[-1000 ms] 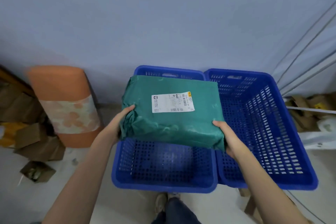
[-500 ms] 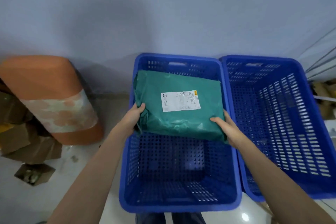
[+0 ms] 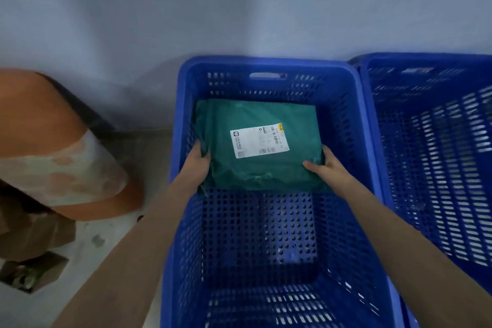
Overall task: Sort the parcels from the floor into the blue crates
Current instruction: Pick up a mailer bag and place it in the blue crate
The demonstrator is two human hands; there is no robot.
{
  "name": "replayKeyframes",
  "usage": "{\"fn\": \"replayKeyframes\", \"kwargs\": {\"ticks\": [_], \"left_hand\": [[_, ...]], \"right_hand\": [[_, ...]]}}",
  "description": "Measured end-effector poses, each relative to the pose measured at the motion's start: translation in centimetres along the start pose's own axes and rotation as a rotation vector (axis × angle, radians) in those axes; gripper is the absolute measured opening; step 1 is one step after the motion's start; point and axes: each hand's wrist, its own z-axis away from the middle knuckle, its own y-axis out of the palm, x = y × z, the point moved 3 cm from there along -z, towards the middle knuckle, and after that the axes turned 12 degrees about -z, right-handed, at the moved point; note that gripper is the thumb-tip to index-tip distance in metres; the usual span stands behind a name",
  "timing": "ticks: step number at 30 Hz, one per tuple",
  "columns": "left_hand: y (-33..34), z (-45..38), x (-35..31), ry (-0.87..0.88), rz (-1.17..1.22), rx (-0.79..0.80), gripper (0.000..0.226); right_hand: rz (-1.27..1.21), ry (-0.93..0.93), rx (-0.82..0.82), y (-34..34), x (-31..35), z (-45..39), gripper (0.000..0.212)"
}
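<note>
A green plastic-wrapped parcel [image 3: 255,165] with a white shipping label sits low inside the left blue crate [image 3: 269,62], at its far end near the wall. My left hand [image 3: 197,165] grips the parcel's near left corner. My right hand [image 3: 327,166] holds its near right corner, thumb on top. Both forearms reach down into the crate. The crate's perforated floor in front of the parcel is bare. A second blue crate [image 3: 426,60] stands directly to the right, touching the first; I see nothing in it.
An orange padded roll with a pale patterned band [image 3: 53,146] leans against the wall at the left. Brown cardboard pieces [image 3: 32,237] and a small open box [image 3: 32,271] lie on the floor below it. A grey wall stands behind the crates.
The parcel has gone down from above the crate's rim to deep inside the left crate, still held by both hands. My view has moved closer and more over the crate.
</note>
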Motion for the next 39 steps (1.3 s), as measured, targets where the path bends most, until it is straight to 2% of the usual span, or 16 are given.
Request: {"fn": "replayKeyframes", "kwargs": {"ticks": [5, 7, 10, 12, 14, 16, 17, 18, 20, 22, 24, 28, 32, 34, 37, 39], "left_hand": [[2.1, -3.3, 1.8, -0.033, -0.154, -0.079, 0.071], [2.5, -4.0, 1.9, -0.055, -0.22, -0.111, 0.078], [2.6, -3.5, 1.0, -0.083, -0.279, -0.139, 0.078], [3.4, -1.1, 0.3, -0.005, -0.479, -0.281, 0.074], [5.6, 2.1, -0.5, 0.315, -0.827, -0.435, 0.074], [8.9, 4.1, -0.2, 0.612, -1.158, -0.404, 0.079], [10.1, 4.4, 0.6, 0.663, -1.307, -0.332, 0.082], [10.6, 4.2, 1.7, 0.636, -1.445, -0.263, 0.087], [10.0, 2.6, 3.8, 0.476, -1.617, -0.18, 0.095], [8.6, 0.6, 4.6, 0.394, -1.617, -0.19, 0.101], [7.7, -1.1, 4.1, 0.448, -1.596, -0.23, 0.102], [7.2, -2.2, 3.4, 0.491, -1.58, -0.215, 0.097], [7.1, -2.6, 2.7, 0.383, -1.629, -0.158, 0.108], [7.3, -2.4, 1.8, 0.319, -1.597, -0.105, 0.11], [7.5, -0.7, 0.2, 0.228, -1.496, -0.044, 0.086], [7.0, 1.0, -0.8, 0.182, -1.49, -0.051, 0.079]], "right_hand": [[0.04, -0.058, 0.024, 1.7, -1.8, -3.4, 0.07], [0.057, -0.093, -0.01, 2.2, -2.3, -4.1, 0.073], [0.091, -0.14, -0.116, 3.0, -2.2, -4.0, 0.074], [0.291, -0.328, -0.271, 3.9, -2.0, -2.2, 0.072], [0.619, -0.596, -0.321, 6.2, -2.0, 0.4, 0.073], [0.961, -0.772, -0.234, 9.1, -2.6, 2.0, 0.079], [1.101, -0.783, -0.182, 10.2, -3.3, 2.2, 0.082], [1.213, -0.724, -0.131, 10.7, -3.9, 2.2, 0.085], [1.357, -0.567, -0.089, 10.5, -5.3, 1.2, 0.094], [1.385, -0.477, -0.076, 9.5, -5.9, -0.3, 0.102], [1.399, -0.5, -0.08, 9.3, -5.3, -1.5, 0.106], [1.429, -0.522, -0.066, 9.2, -4.4, -2.8, 0.106], [1.414, -0.482, -0.023, 9.1, -3.7, -3.1, 0.102], [1.369, -0.44, 0.024, 9.1, -2.9, -2.9, 0.095], [1.219, -0.342, 0.139, 8.7, -1.0, -2.0, 0.069], [1.183, -0.3, 0.169, 7.7, 0.6, -0.6, 0.061]]}}
